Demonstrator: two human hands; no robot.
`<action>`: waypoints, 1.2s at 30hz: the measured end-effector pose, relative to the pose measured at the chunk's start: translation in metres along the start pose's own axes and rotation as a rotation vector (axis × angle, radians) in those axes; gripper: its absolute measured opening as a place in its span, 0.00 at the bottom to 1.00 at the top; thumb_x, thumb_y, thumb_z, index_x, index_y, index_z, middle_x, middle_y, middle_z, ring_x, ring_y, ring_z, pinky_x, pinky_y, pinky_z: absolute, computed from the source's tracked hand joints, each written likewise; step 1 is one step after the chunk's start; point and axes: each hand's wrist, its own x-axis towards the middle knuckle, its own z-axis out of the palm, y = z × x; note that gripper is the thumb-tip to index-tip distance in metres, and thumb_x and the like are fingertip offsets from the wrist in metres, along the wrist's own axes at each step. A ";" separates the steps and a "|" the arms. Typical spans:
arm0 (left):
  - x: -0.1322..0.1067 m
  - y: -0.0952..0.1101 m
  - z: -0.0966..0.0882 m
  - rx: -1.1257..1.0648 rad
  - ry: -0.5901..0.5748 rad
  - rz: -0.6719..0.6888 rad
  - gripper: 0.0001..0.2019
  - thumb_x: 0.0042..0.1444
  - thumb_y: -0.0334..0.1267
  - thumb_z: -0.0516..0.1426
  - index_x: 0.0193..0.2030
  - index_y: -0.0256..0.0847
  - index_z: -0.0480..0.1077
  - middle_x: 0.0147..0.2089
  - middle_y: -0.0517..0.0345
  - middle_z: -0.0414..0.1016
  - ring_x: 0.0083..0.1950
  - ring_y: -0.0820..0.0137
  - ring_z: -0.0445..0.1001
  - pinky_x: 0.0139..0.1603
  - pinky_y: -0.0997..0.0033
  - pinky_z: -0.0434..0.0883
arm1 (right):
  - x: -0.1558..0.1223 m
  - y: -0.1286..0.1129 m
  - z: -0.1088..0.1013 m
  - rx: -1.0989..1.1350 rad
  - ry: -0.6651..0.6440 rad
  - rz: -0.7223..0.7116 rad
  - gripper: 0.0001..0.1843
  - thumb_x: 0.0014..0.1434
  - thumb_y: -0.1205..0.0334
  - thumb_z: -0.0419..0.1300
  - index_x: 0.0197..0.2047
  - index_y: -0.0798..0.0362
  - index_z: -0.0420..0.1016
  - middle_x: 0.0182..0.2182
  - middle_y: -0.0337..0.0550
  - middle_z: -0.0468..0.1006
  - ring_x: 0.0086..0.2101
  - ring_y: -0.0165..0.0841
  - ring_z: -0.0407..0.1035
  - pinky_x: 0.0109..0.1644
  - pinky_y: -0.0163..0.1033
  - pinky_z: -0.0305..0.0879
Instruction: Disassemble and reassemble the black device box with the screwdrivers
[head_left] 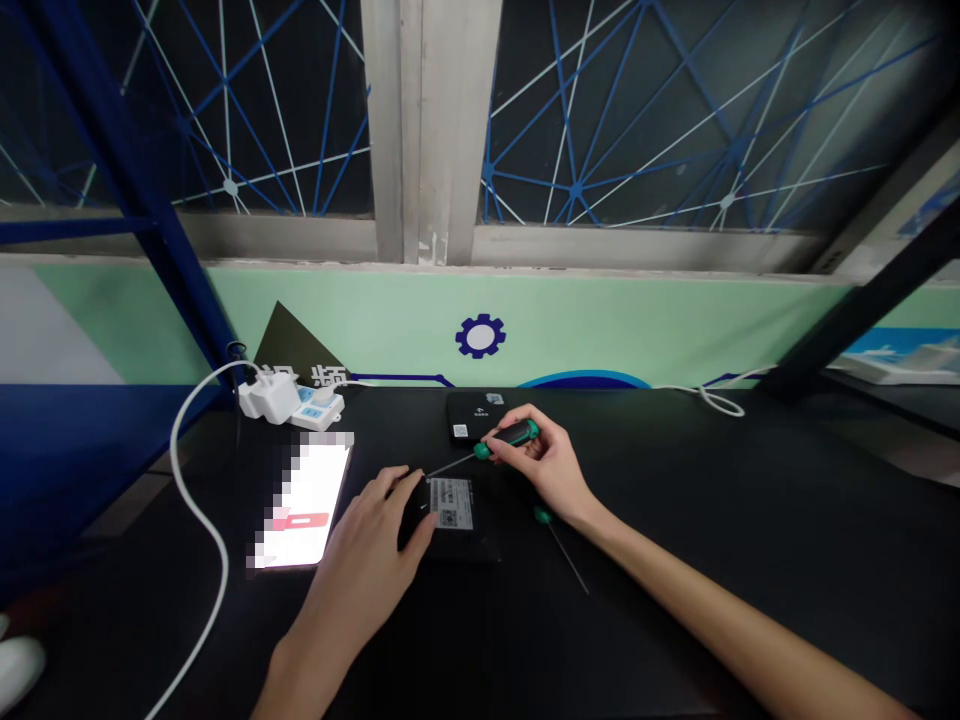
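Observation:
In my right hand [551, 465] is a screwdriver [517, 437] with a black and green handle, gripped between thumb and fingers. Its thin metal shaft slants left and down, the tip reaching the far left corner of a flat black box [484, 545]. A white printed label [453, 503] covers part of that box's top. My left hand [382, 530] is closed around the box's left side, thumb near the label and fingertips beside the screwdriver tip. Below my right wrist lies a second screwdriver [566, 553] with a green end; its handle is partly hidden.
Another black box [469, 408] with small stickers lies farther back, by the wall. A lit phone or tablet [307, 505], partly blurred, rests on the left. Behind it a power strip [315, 408] holds a white plug [270, 398], whose white cable [217, 530] curves forward.

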 end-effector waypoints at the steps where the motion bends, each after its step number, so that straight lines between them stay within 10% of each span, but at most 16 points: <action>1: 0.000 0.000 0.000 -0.004 -0.002 0.000 0.24 0.68 0.49 0.49 0.67 0.45 0.61 0.66 0.50 0.66 0.64 0.56 0.68 0.62 0.52 0.68 | 0.000 0.000 0.000 -0.005 -0.006 -0.004 0.22 0.48 0.46 0.72 0.37 0.49 0.68 0.31 0.41 0.81 0.26 0.35 0.76 0.26 0.36 0.69; 36: -0.001 -0.003 0.001 0.005 -0.030 0.016 0.25 0.67 0.54 0.49 0.67 0.50 0.63 0.68 0.51 0.63 0.63 0.54 0.70 0.61 0.52 0.70 | 0.009 -0.011 -0.016 -0.043 0.105 -0.019 0.13 0.46 0.61 0.66 0.31 0.48 0.64 0.24 0.36 0.77 0.20 0.31 0.67 0.24 0.37 0.65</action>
